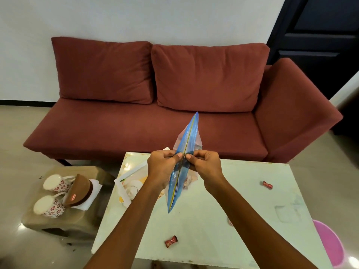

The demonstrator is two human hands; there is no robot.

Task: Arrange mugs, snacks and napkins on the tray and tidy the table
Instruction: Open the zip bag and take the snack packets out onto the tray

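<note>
Above table [213, 202], fingers [179, 155] of left hand [162, 168] and right hand [206, 166] pinch blue-sealed zip bag [177, 185].

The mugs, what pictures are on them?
Red flowers on white. The mugs show best in the head view.

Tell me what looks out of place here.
Red-wrapped candies lie loose on the table, one near the front edge, one toward the right, outside the zip bag pinched by the left hand and right hand. The mugs sit on the stool, not the tray.
</note>
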